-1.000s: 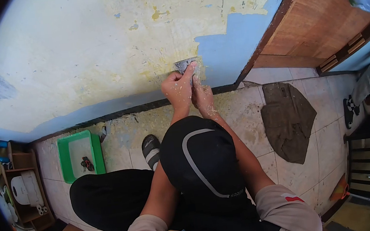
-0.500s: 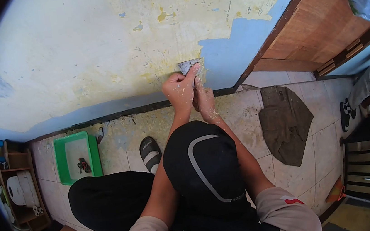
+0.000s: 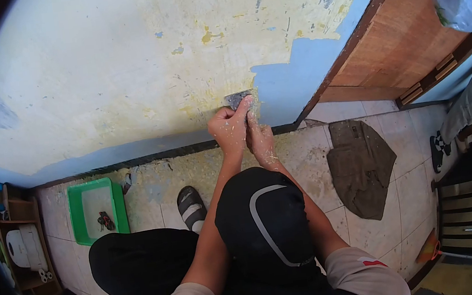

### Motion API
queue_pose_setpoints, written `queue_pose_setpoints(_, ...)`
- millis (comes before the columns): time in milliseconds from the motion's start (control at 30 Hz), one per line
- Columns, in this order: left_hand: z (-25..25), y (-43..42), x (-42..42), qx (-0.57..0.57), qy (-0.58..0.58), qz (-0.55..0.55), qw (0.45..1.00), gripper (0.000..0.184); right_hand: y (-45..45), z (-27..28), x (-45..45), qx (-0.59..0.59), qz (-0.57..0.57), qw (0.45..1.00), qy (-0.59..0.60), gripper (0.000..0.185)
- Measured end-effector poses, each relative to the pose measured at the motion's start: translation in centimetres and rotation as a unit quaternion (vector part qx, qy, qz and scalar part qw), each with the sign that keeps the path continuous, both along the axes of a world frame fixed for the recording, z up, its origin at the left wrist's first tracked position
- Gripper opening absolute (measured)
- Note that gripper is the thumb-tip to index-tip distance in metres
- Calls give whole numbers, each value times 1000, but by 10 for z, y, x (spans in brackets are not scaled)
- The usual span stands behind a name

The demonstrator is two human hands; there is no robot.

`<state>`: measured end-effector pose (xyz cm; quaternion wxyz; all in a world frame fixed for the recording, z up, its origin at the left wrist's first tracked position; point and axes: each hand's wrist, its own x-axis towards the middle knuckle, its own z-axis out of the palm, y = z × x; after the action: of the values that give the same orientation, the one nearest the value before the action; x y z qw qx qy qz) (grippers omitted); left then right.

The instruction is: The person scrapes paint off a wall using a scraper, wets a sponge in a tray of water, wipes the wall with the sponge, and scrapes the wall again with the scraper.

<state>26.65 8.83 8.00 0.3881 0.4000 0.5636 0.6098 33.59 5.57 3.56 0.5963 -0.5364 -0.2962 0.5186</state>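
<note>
A paint scraper (image 3: 237, 99) with a flecked metal blade is pressed to the wall (image 3: 121, 61), near the border between bare cream plaster and blue paint (image 3: 282, 90). My left hand (image 3: 227, 132) is closed, gripping the scraper close to its blade. Just below and to the right, my right hand (image 3: 261, 140) wraps around the handle, which is mostly hidden. Pale paint flakes stick to both hands. Along the wall's foot, the floor (image 3: 155, 200) is littered with scrapings.
A green tray (image 3: 120, 210) with a small dark item inside stands at left, near a shelf unit (image 3: 27, 253). A brown cloth (image 3: 362, 171) lies on the tiles at right. Beyond it are a wooden door panel (image 3: 393, 42) and another person's leg (image 3: 465, 112). My sandalled foot (image 3: 191, 206) is below the wall.
The view has tilted slightly, so the wall and floor sit a little lower in it. Both hands still grip the scraper at nearly the same spot; its blade appears at a flatter angle.
</note>
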Motion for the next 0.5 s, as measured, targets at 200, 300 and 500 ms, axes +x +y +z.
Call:
queue_pose_setpoints(200,-4,-7,4,-29,-23,7,999,49,-12,12,0,-34,-22,997,-71,51)
queue_pose_setpoints(300,5,4,2,1,-26,0,1000,49,-2,13,0,-2,-21,999,-36,52)
queue_pose_setpoints(500,6,-9,1,-11,-30,6,999,47,-17,23,0,-26,13,1000,-1,56)
